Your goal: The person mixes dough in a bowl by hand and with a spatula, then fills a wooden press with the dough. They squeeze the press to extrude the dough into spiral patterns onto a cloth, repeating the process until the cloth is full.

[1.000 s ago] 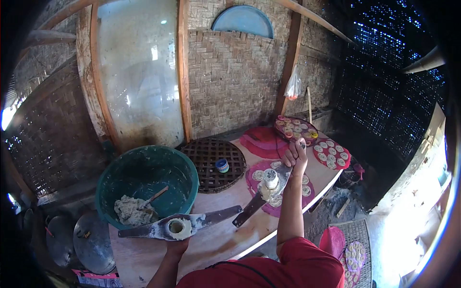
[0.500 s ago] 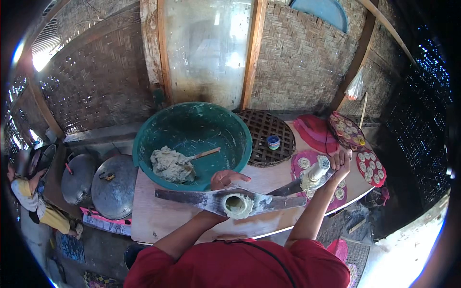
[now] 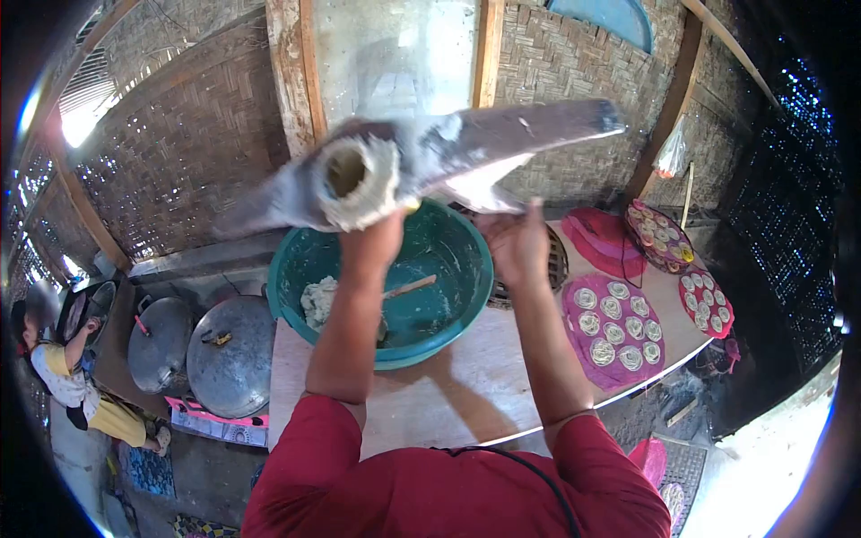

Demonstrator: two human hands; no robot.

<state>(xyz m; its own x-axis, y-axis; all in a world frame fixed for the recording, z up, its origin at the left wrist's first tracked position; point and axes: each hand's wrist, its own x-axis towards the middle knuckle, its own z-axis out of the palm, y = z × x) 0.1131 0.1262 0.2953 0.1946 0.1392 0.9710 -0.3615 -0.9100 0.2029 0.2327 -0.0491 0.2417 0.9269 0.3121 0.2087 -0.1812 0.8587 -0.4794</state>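
Note:
A long wooden hand press (image 3: 448,148) is raised above the table, tilted and blurred by motion. Pale dough rings the round mouth of its tube (image 3: 381,184). My left hand is mostly behind the press, with its wrist (image 3: 377,235) just below the tube; it holds the press up. My right hand (image 3: 513,247) is raised under the press's right half, at the end of a second, whitish wooden piece (image 3: 489,184), its fingers around that end and partly hidden. Below, a green basin (image 3: 480,291) contains a dough lump (image 3: 318,300) and a wooden-handled tool (image 3: 413,285).
Round noodle-like coils lie on a pink mat (image 3: 576,345) and a red mat (image 3: 695,280). A woven tray (image 3: 556,269) sits behind the basin. Two lidded pots (image 3: 229,354) are at left, near another person (image 3: 76,377). A bamboo wall (image 3: 556,81) stands behind.
The press has risen from the table's front edge to above the basin and tilted. My right hand has moved left and up from the coils with the second wooden piece, uncovering the pink mat.

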